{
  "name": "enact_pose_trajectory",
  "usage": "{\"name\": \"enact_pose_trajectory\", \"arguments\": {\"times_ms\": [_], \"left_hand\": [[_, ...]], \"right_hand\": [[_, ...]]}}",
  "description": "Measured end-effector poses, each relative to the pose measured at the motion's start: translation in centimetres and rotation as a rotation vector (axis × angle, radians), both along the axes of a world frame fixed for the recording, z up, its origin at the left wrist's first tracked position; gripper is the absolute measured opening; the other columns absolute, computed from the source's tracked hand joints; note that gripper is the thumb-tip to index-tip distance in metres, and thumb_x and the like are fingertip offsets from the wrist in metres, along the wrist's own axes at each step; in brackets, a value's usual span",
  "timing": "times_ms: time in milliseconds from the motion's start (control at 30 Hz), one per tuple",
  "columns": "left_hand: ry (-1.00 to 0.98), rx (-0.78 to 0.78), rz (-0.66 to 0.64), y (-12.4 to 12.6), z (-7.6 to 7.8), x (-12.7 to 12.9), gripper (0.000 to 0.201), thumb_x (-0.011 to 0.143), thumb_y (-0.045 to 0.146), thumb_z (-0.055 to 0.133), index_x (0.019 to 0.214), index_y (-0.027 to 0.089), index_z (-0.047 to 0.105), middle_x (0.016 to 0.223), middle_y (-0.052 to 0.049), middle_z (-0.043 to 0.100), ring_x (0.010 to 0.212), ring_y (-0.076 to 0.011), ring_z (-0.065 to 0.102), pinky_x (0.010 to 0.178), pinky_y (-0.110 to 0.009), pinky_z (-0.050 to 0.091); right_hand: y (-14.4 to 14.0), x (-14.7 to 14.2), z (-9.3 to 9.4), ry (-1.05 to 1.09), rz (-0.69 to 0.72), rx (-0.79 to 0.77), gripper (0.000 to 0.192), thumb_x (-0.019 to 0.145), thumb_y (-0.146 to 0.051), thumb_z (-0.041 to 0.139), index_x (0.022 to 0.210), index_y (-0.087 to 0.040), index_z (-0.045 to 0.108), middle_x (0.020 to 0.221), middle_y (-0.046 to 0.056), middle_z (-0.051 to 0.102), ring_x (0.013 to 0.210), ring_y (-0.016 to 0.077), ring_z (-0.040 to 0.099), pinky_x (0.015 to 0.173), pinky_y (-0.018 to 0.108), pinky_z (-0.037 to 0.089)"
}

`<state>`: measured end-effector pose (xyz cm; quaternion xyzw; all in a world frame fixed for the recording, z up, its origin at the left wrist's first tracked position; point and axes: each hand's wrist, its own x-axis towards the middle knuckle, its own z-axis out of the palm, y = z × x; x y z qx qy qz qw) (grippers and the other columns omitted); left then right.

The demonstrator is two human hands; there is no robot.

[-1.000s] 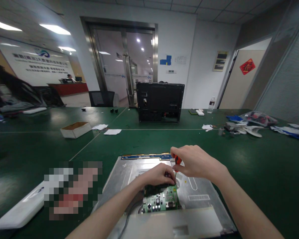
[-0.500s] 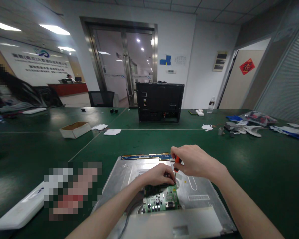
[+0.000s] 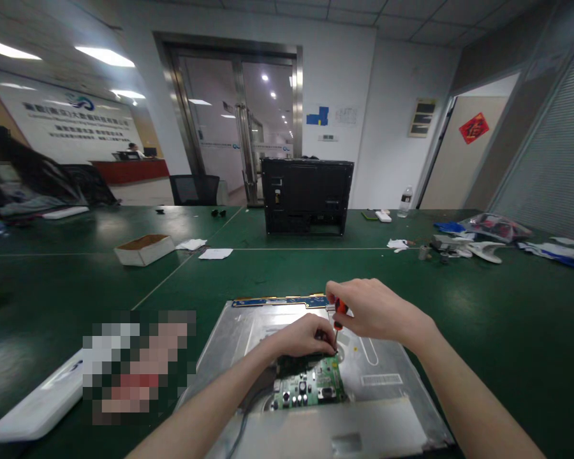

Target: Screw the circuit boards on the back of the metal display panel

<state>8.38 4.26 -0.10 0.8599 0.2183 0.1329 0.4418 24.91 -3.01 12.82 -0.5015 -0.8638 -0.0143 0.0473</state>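
Right hand (image 3: 373,312) closed around a small screwdriver (image 3: 338,313) with an orange-red handle, fingers wrapped over the top, shaft pointing down toward the far right corner of the green circuit board (image 3: 310,386). Left hand (image 3: 302,336) curled, fingertips pressed down on the board's far edge right beside the screwdriver tip; whether it pinches anything cannot be told. Hands nearly touching. Board sits on the bare metal back of a flat panel (image 3: 387,376) lying face down on the green table (image 3: 483,306), close to the person. Blue strip (image 3: 280,301) along the panel's far edge. Dark cable (image 3: 246,414) runs from the board toward the near edge.

Further off: black monitor housing (image 3: 307,196) standing upright mid-table; open cardboard box (image 3: 145,248) to the left; water bottle (image 3: 405,202) behind on the right. White casing (image 3: 33,408) at near left.
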Motion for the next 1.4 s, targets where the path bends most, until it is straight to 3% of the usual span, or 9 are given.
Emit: {"name": "enact_pose_trajectory", "arguments": {"times_ms": [133, 367, 1400], "left_hand": [[-0.020, -0.005, -0.012, 0.00, -0.05, -0.01, 0.012, 0.072, 0.011, 0.068, 0.082, 0.016, 0.073, 0.072, 0.001, 0.068, 0.068, -0.0131, 0.059, 0.062, -0.019, 0.042], [-0.020, 0.005, -0.010, -0.03, 0.06, -0.02, 0.010, 0.072, 0.013, 0.070, 0.080, 0.017, 0.075, 0.067, 0.001, 0.066, 0.063, -0.0118, 0.057, 0.060, -0.018, 0.040], [-0.026, -0.022, -0.056, 0.26, 0.12, -0.08, 0.013, 0.073, 0.012, 0.069, 0.082, 0.019, 0.076, 0.071, 0.001, 0.069, 0.064, -0.0121, 0.058, 0.062, -0.018, 0.042]], "right_hand": [[-0.15, 0.08, 0.15, 0.027, 0.042, -0.054, 0.021, 0.077, -0.020, 0.057, 0.097, -0.022, 0.053, 0.085, 0.002, 0.067, 0.076, 0.0177, 0.062, 0.054, 0.026, 0.028], [0.23, -0.12, -0.01, -0.013, -0.030, 0.035, 0.010, 0.082, -0.029, 0.057, 0.089, -0.022, 0.056, 0.077, 0.001, 0.068, 0.067, 0.0174, 0.061, 0.050, 0.027, 0.023], [-0.04, -0.19, -0.13, 0.042, -0.013, 0.012, 0.013, 0.075, -0.018, 0.056, 0.088, -0.020, 0.055, 0.080, 0.001, 0.067, 0.069, 0.0163, 0.060, 0.051, 0.026, 0.022]]}}
